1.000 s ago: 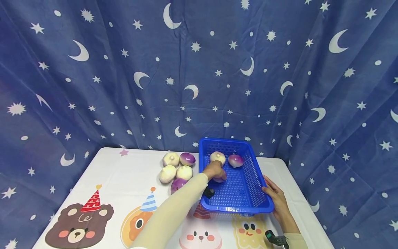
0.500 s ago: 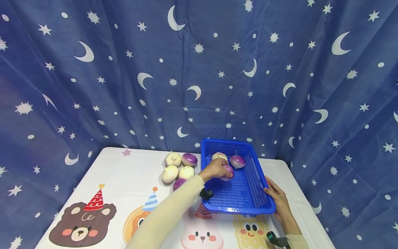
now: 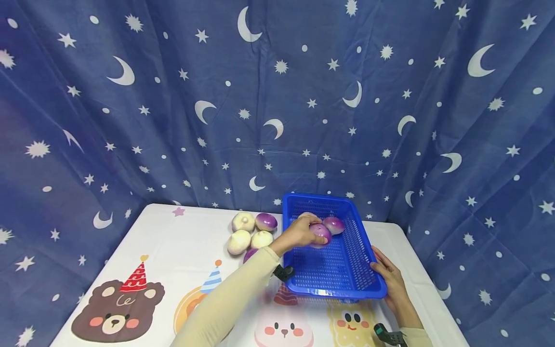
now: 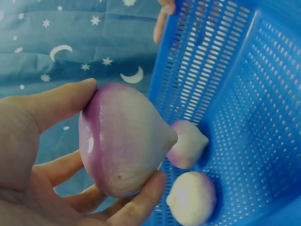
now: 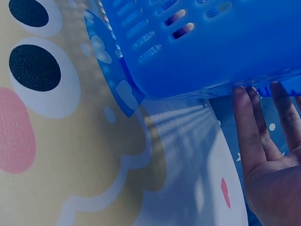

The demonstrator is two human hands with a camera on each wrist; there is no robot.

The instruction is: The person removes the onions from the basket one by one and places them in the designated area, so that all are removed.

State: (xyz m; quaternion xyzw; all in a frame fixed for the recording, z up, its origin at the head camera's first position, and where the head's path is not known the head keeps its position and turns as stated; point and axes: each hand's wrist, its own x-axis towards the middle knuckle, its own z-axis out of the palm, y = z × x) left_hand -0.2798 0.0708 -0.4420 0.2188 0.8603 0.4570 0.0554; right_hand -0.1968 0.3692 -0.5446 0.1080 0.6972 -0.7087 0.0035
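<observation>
Blue plastic forms the perforated rectangular basket (image 3: pixel 331 292) around the grip. Over its floor, the left hand (image 3: pixel 300 233) curls thumb and fingers round a glossy, pointed purple-and-white turnip (image 4: pixel 124 141). Two similar turnips (image 4: pixel 192 197) lie just beyond the grip, one partly hidden by the hand. To its left, outside the basket, five turnips cluster, one partly covered by the cream sleeve (image 3: pixel 234 294). To its right, the right hand (image 3: pixel 393 284) touches the basket's outer wall, fingers extended.
</observation>
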